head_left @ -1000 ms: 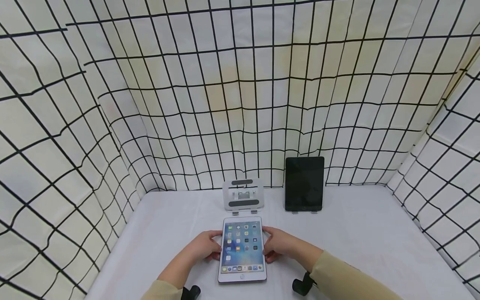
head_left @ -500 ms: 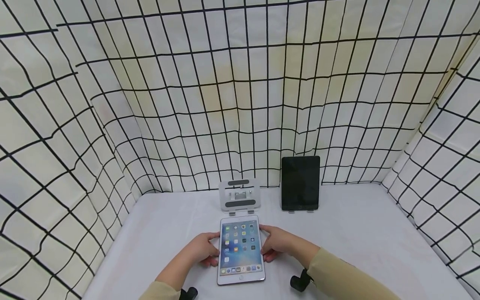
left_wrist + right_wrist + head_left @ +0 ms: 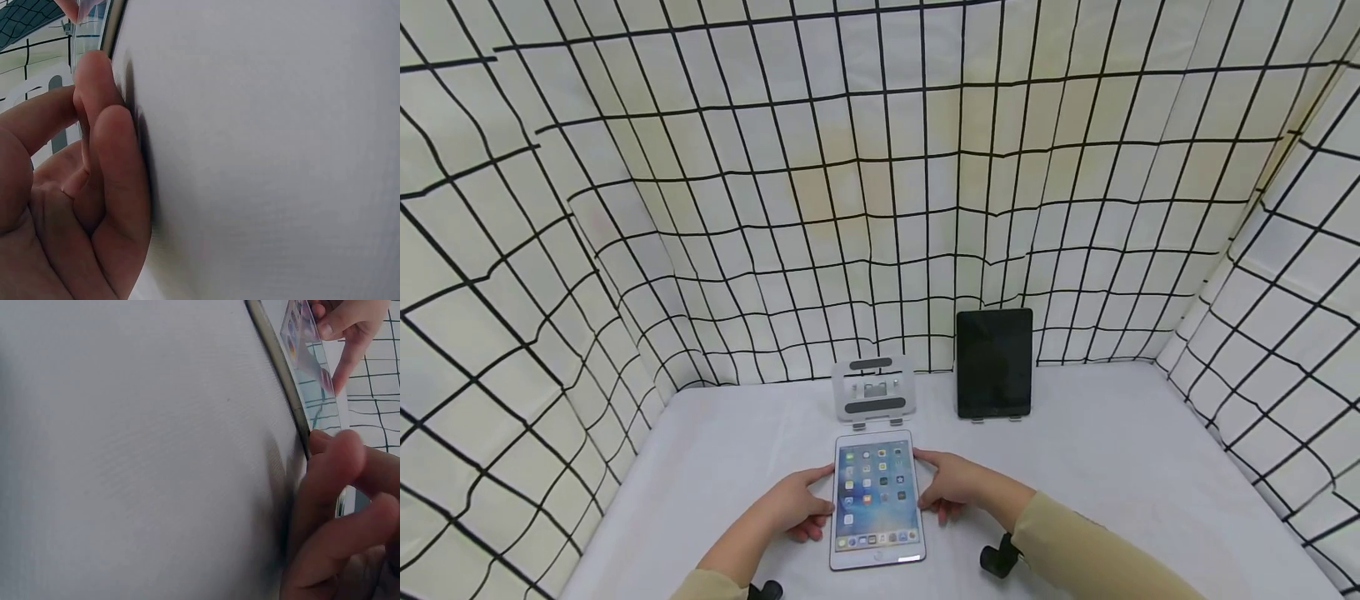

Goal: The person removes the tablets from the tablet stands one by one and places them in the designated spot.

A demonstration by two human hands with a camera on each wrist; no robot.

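Left grip (image 3: 793,500) and right grip (image 3: 955,482) are a person's bare hands, each holding one long side of a white tablet (image 3: 876,496) between them. On the left, the index finger reaches the upper part of the edge and the thumb touches it lower down, the two set apart; the remaining fingers are bent beneath. On the right it is much the same, index finger on the upper edge, thumb on the side below it. Both wrist views show bent fingers close to the bench (image 3: 1112,450) beside the tablet's rim.

The tablet is face up and upright to the wearer at the near middle of the bench, its screen lit. App icons run in rows over a blue background, with a dock of icons along the bottom and a round button in the white border below; captions under the icons are too small to read. A small bright reflection sits at the lower right border.

Just beyond the tablet is a grey-white stand (image 3: 875,392) with two dark strips and two small front feet. To its right, a black tablet (image 3: 994,362) with a dark screen stands upright. A white backdrop (image 3: 880,208) with black grid lines surrounds the bench. Tan sleeves (image 3: 1093,542) cover the forearms.
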